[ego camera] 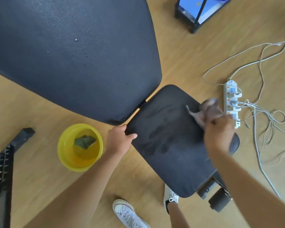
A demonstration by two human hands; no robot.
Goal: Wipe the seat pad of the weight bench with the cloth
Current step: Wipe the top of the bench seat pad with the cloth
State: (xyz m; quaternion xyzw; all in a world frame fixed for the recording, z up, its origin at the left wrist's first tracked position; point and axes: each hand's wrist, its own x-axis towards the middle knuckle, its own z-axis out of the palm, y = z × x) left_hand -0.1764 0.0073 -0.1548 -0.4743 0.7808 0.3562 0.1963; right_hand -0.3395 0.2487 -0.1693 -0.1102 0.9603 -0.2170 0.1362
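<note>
The black seat pad of the weight bench lies below me, with faint damp streaks across it. My right hand is blurred at the pad's right edge and is closed on a grey cloth pressed on the pad. On the pad's left edge, near its upper corner, my left hand grips with the thumb on top. The large black back pad fills the upper left.
A yellow basin with water and a green rag stands on the wooden floor to the left. A white power strip with tangled cables lies right of the seat. A black toothed frame bar is at far left. My white shoes are below.
</note>
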